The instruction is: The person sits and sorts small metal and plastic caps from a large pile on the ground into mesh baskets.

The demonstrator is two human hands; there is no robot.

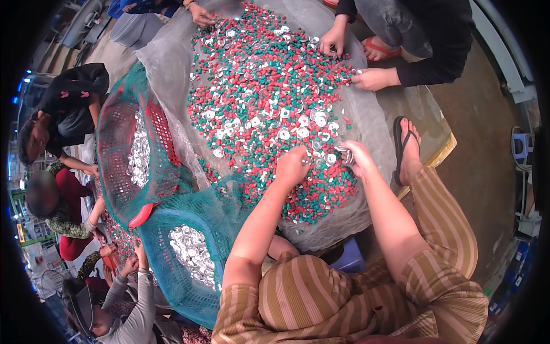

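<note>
Both my hands are over a wide spread of small red and green pellet-like pieces [258,97] mixed with shiny silver-white discs [283,133]. Low over the near part of it, my left hand [293,166] is closed, its fingertips pinched and turned away; what they hold is hidden. To its right, my right hand [357,158] grips a few silvery discs [346,155] between thumb and fingers. Loose discs lie just in front of and between the two hands. Under the pieces lies a translucent plastic sheet [366,114].
Left of me stand a blue basket [177,292] and a red basket [166,135], both draped in green netting and holding silver discs. Across the sheet, a co-worker's hands [375,79] pick at the pile; another hand [201,15] reaches in at the far edge. More people sit at left.
</note>
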